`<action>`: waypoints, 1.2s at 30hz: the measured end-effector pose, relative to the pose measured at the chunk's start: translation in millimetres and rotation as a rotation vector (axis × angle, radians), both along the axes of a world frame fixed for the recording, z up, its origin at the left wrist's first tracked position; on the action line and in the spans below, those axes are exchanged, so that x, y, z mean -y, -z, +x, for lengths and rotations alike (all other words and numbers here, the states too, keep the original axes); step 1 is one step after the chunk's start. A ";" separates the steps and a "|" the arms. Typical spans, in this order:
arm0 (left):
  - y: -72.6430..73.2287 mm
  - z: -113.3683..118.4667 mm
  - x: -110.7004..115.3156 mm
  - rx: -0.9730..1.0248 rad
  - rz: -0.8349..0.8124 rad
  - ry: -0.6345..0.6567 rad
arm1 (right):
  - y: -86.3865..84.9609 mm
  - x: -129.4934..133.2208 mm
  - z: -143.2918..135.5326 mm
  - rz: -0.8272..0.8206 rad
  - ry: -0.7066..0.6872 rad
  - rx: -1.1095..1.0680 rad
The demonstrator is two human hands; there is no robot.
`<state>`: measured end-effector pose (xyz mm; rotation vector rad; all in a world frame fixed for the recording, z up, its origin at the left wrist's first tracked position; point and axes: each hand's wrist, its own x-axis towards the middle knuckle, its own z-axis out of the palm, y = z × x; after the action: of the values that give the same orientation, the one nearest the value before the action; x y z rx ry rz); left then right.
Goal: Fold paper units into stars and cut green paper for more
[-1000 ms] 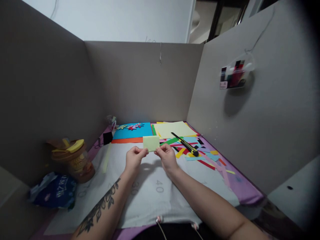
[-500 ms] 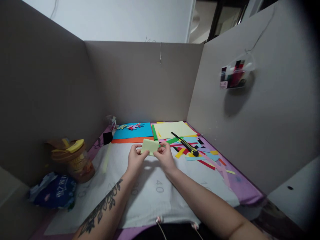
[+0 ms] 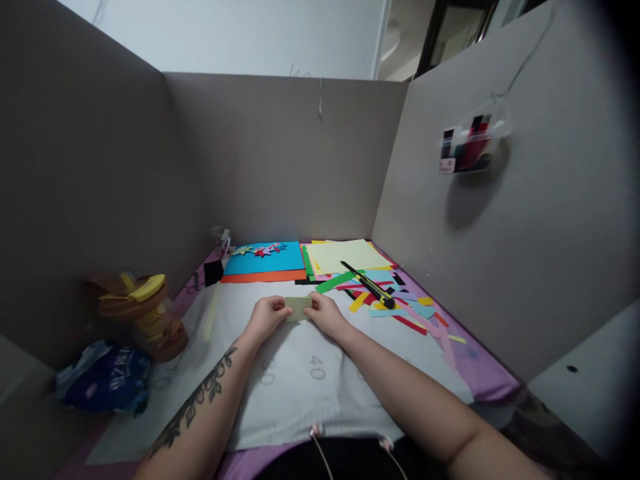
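A small pale-green piece of paper (image 3: 299, 309) is held between my two hands, above the white mat (image 3: 295, 400). My left hand (image 3: 267, 316) pinches its left edge with thumb and fingers. On the opposite edge, my right hand (image 3: 325, 313) grips it the same way. The paper's broad face is turned toward me and looks shaded. A black-and-yellow utility knife (image 3: 369, 285) lies beyond my right hand, on top of loose coloured paper strips (image 3: 415, 325).
Paper stars (image 3: 263, 251) rest on a blue sheet (image 3: 250, 264) at the back. Beside it is a pale-yellow sheet (image 3: 345, 256). At left stand a brown-lidded cup (image 3: 160, 330) and a blue packet (image 3: 107, 379). Grey panels (image 3: 280, 153) enclose the table; a clear container (image 3: 467, 148) hangs at right.
Both hands have lowered slightly and tilted the pale-green paper, which now looks darker and flatter in outline. The view has shifted a little.
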<state>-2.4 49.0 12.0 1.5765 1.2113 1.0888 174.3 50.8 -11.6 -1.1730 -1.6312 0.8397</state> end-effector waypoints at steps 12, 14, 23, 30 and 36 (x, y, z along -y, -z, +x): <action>2.5 2.7 2.5 -0.065 0.035 -0.002 | 8.3 -0.1 -7.5 -0.021 -0.067 -0.090; 1.9 2.3 2.4 -0.090 0.066 -0.027 | 4.9 0.1 -5.6 -0.048 -0.089 -0.105; -0.9 1.8 4.8 -0.172 0.120 -0.043 | -15.8 9.1 -0.5 0.118 -0.025 -0.039; 0.8 6.3 7.2 -0.158 0.065 0.006 | -19.9 10.8 -3.9 0.026 0.082 -0.248; 1.9 10.2 6.2 -0.058 0.066 -0.056 | -15.2 2.9 -2.3 -0.067 0.101 -0.525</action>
<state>7.8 42.7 10.1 1.6428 1.2763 1.1358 172.0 47.9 3.6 -0.9656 -1.1133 1.0394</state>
